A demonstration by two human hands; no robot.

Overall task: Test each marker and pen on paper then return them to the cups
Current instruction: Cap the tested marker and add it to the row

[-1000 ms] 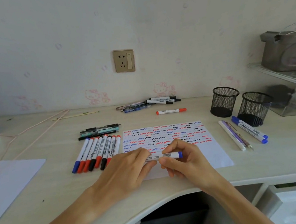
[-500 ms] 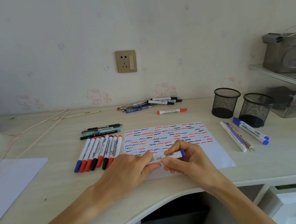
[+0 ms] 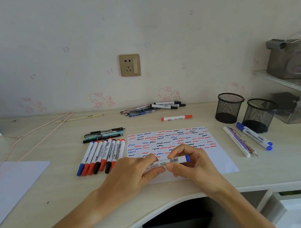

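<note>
Both hands hold one white marker with a blue end (image 3: pixel 173 161) level above the near part of the paper (image 3: pixel 219 160). My left hand (image 3: pixel 133 175) pinches its left end, which is hidden in the fingers. My right hand (image 3: pixel 192 163) grips the barrel near the blue end. The paper is covered with red, blue and black squiggles. Two black mesh cups (image 3: pixel 228 107) (image 3: pixel 259 115) stand empty at the right.
A row of several markers (image 3: pixel 101 155) lies left of the paper, dark pens (image 3: pixel 103 134) behind them. A red marker (image 3: pixel 176 118) and a pen pile (image 3: pixel 154 108) lie farther back. Two blue markers (image 3: pixel 254 135) and thin pens (image 3: pixel 238 141) lie by the cups. Blank sheet (image 3: pixel 8 188) at left.
The hands and the marker stay at nearly the same spot over the paper. The view has tilted slightly.
</note>
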